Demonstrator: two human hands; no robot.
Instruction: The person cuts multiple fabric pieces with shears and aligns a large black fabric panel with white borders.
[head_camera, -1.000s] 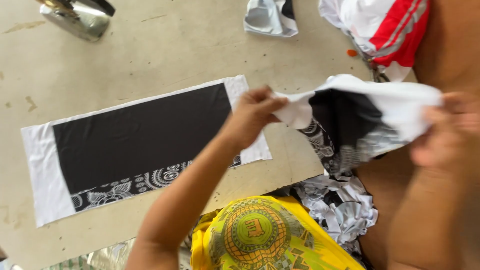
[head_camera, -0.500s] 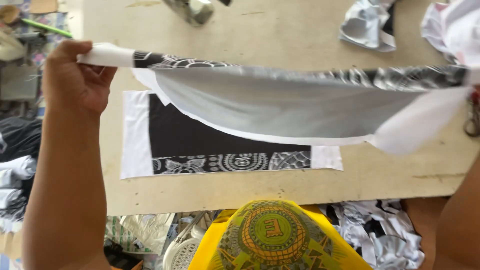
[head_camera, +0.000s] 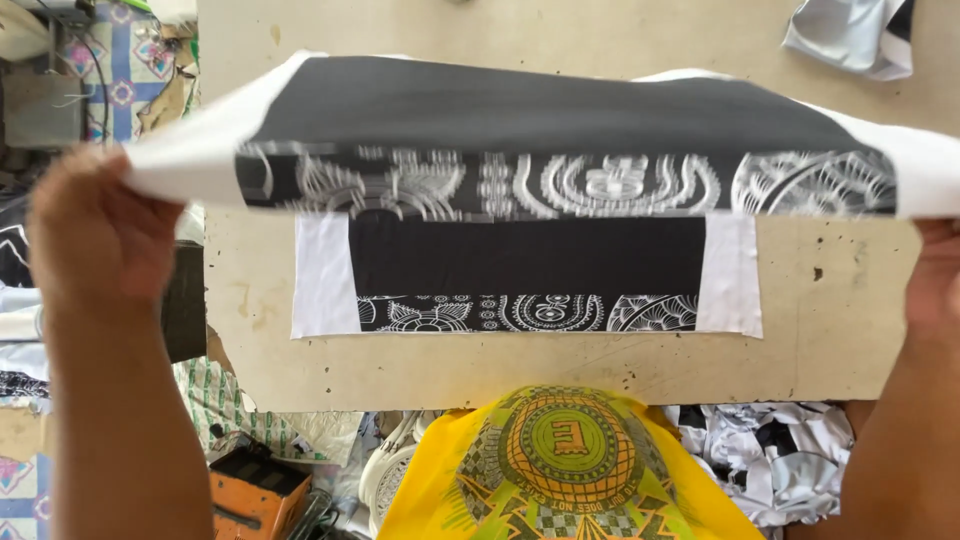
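I hold a rectangular cloth panel (head_camera: 530, 130) stretched out flat above the table, black in the middle with white ends and a white-patterned black band along its near edge. My left hand (head_camera: 95, 235) grips its left white end. My right hand (head_camera: 935, 275) grips its right end at the frame's edge. Below it, a matching panel (head_camera: 525, 272) lies flat on the wooden table (head_camera: 800, 330), partly covered by the held one.
A crumpled grey and white cloth (head_camera: 865, 35) lies at the table's far right. More black and white pieces (head_camera: 770, 455) are heaped below the table's near edge. An orange box (head_camera: 255, 495) sits at lower left. My yellow shirt (head_camera: 560, 470) fills the bottom centre.
The held cloth went from bunched at the right, to pulled taut between both hands, to spread flat with its printed face up over the panel on the table.
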